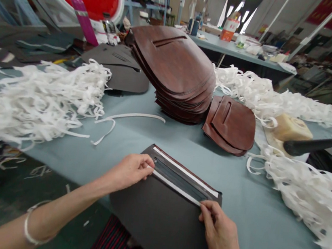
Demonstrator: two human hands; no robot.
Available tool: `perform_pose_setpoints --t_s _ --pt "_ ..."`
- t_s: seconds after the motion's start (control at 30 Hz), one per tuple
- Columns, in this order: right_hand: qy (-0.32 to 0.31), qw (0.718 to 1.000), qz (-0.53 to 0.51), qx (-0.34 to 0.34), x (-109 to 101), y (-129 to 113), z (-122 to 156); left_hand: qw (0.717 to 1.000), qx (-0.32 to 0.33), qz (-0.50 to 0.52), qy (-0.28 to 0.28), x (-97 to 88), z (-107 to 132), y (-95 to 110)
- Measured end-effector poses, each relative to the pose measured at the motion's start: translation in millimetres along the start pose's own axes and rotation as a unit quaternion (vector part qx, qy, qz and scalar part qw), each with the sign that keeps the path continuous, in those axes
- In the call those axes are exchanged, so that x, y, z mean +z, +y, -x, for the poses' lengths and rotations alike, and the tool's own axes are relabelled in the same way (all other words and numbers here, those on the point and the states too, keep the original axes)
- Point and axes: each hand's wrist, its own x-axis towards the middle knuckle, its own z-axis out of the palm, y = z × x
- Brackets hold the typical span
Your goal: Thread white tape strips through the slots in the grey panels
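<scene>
A dark grey leather panel point(159, 221) lies at the near table edge, underside up, with a slot bordered by two white tape strips point(176, 187). My left hand point(131, 171) pinches the left end of the nearer strip, fingers closed on it. My right hand point(219, 229) presses its fingertips on the right end of the same strip. A tall stack of brown leather panels point(176, 68) leans behind, with a smaller brown stack point(230, 124) beside it.
Heaps of peeled white paper strips lie at the left point(34, 99) and at the right point(304, 187). A cream block with a black handle point(293, 131) sits on the right. Dark grey panels point(121, 69) lie behind. The blue-grey table point(261, 235) extends rightward.
</scene>
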Motion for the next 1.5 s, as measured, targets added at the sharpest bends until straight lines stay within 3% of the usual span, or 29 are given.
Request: perform_pose_setpoints --t_s 0.13,0.4,0.87,0.93,1.1,1.17,1.33,1.5 --pt "0.01 0.999 0.03 0.042 -1 4 -2 0.996 0.004 -0.079 0.041 -2.7 -5 0" --pt "0.007 0.999 0.017 0.037 -2 5 -3 0.986 -0.02 -0.142 0.079 -3.8 -16 0" --pt "-0.011 0.998 -0.011 0.066 -1 11 -6 0.977 -0.049 -0.19 0.09 0.6 -21 2" --pt "-0.014 0.998 -0.018 0.065 -4 7 -6 0.971 -0.031 -0.21 0.111 5.9 -18 1" --pt "-0.004 0.995 -0.03 0.091 -10 -2 -7 0.922 0.146 -0.3 0.197 26.3 -3 -7" --pt "0.004 0.994 -0.03 0.107 -11 -3 -8 0.899 0.187 -0.335 0.21 32.1 2 -13" --pt "0.017 0.993 -0.022 0.116 -10 -2 -9 0.849 0.248 -0.437 0.163 36.3 16 -25" --pt "0.019 0.993 -0.028 0.11 -9 0 -9 0.795 0.251 -0.536 0.13 40.2 26 -25"
